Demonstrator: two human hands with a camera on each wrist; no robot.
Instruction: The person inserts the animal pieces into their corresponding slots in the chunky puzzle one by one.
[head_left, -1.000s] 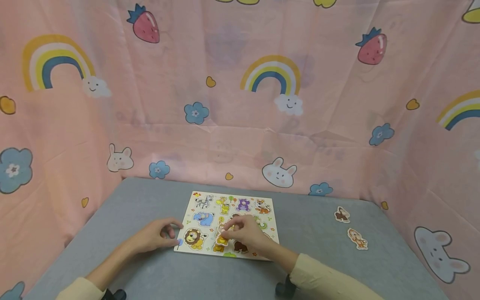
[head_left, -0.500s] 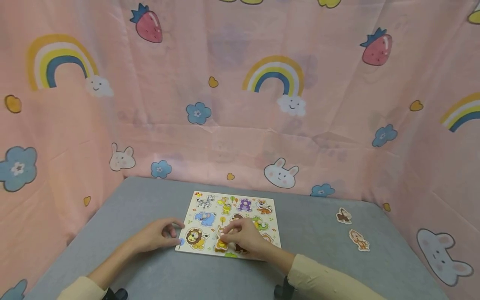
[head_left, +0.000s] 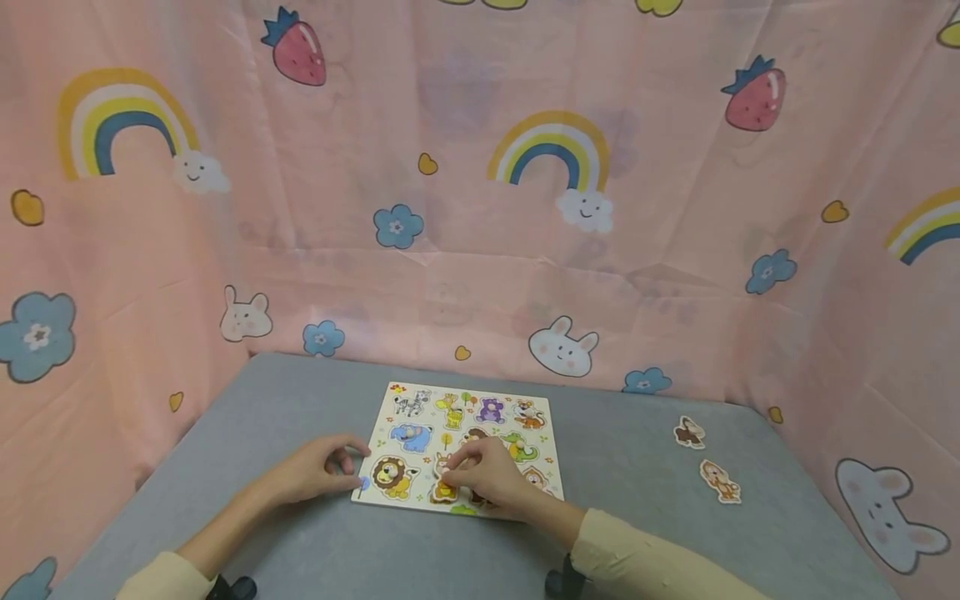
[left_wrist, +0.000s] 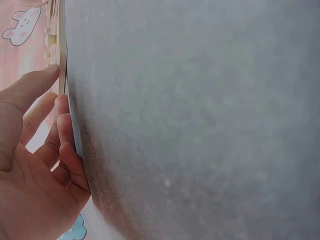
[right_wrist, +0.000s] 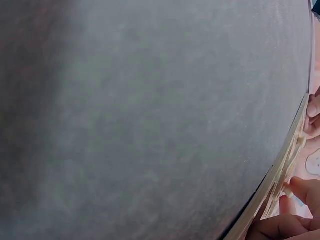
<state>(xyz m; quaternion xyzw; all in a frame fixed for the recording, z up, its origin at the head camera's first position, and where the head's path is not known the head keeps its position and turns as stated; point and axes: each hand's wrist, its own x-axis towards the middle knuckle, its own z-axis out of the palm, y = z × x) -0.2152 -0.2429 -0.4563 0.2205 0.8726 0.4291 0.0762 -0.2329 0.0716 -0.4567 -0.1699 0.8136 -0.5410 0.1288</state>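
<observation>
A white animal knob puzzle board (head_left: 423,497) lies on the grey table. My right hand (head_left: 491,477) is over its front middle, thumb and forefinger pinching the knob (right_wrist: 287,190) of a long-eared, brown-and-yellow puzzle piece (head_left: 444,495). That piece lies at its slot in the front row, partly covered by the fingers. My left hand (head_left: 318,471) rests at the board's left edge, thumb and fingertips touching the side. In the left wrist view, the thumb tip meets the board's edge (left_wrist: 62,50). Lion (head_left: 392,475), elephant (head_left: 410,437) and crocodile (head_left: 520,447) pieces sit on the board.
Two loose animal pieces lie on the table to the right: a dark brown one (head_left: 688,432) and an orange-brown one (head_left: 720,482). A pink patterned cloth (head_left: 465,292) stands behind the grey table (head_left: 615,467) and along its sides.
The long-eared piece, at first slightly raised and askew over its slot, has come down onto the board and straightened under my right hand. My left hand keeps its place; the view shifts slightly.
</observation>
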